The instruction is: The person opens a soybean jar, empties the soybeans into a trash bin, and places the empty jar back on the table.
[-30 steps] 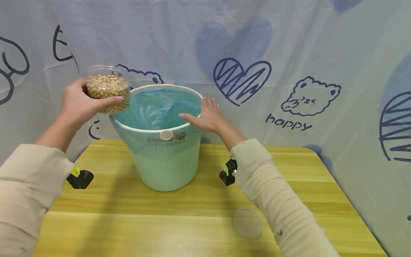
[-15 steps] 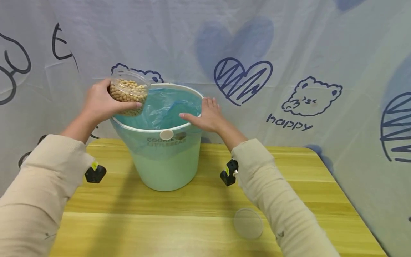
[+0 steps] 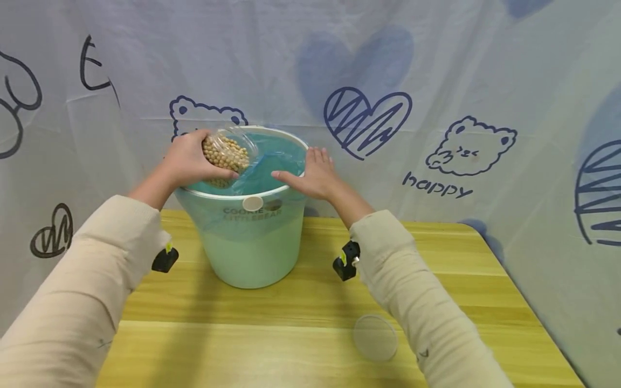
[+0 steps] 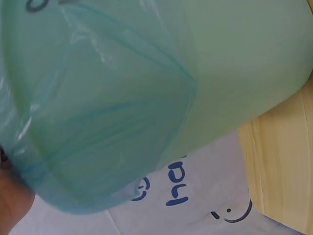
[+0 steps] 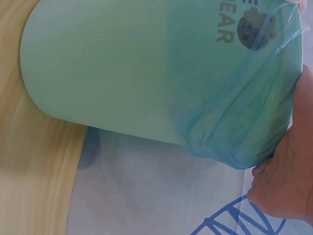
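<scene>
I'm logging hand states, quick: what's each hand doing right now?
Left hand: holding a clear jar of beans.
Right hand: open, resting at the top of the bin.

Head view: even, moderate light; soft shadows.
Pale sheen on the table (image 3: 271, 350); faint shadows stretch toward the viewer. Small glints on the plastic liner (image 4: 98, 107). Both wrist views dimmer and softer, the backdrop (image 5: 151, 191) greyish.

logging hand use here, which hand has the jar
The left hand grips the clear jar at the mouth of the bin; the right hand touches the bin instead.
</scene>
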`<state>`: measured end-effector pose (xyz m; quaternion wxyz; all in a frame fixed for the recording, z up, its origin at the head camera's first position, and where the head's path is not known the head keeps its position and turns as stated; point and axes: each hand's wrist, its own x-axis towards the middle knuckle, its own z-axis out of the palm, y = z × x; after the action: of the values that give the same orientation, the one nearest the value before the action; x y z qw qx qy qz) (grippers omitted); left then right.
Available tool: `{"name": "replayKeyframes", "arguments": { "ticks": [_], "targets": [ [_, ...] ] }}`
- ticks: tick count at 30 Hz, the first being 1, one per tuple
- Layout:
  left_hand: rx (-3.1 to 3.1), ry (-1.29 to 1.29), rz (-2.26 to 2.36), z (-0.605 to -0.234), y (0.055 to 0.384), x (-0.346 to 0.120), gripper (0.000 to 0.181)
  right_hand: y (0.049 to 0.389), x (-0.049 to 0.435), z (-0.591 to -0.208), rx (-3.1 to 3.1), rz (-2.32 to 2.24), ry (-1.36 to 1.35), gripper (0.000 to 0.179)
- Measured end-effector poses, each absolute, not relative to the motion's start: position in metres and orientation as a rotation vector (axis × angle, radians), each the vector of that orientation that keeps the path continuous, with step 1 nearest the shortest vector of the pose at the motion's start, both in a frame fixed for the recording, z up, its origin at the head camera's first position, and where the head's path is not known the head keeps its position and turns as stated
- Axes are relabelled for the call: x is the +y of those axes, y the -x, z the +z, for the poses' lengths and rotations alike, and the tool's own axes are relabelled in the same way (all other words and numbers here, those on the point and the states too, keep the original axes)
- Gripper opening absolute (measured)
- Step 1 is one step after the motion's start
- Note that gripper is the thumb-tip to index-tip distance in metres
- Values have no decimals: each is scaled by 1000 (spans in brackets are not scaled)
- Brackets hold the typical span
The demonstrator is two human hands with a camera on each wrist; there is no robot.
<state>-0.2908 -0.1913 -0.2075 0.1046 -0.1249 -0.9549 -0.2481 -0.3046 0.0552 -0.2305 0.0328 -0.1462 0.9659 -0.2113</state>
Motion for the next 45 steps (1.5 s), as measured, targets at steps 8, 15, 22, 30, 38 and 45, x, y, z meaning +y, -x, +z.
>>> {"name": "replayKeyframes", "arguments": {
  "ticks": [8,15,22,30,38,45],
  "targets": [
    [-2833,427,-638,-212,292,-183,72,304,55,-229,2966,-643,448,103],
    [-2823,458,-587,-212,292,-182,65,304,55,-229,2968,-650,448,103],
    [-2849,512,-565,-212,295,-178,67,304,56,-229,2969,-644,443,103],
    [-2938,557,-466,-213,301,-170,76,304,56,-229,2970,-645,446,102],
    [-3008,565,-381,-212,305,-161,80,304,56,-229,2971,-660,453,102],
    [-3018,597,-331,-212,306,-156,81,305,56,-229,2970,-646,454,103]
  ]
}}
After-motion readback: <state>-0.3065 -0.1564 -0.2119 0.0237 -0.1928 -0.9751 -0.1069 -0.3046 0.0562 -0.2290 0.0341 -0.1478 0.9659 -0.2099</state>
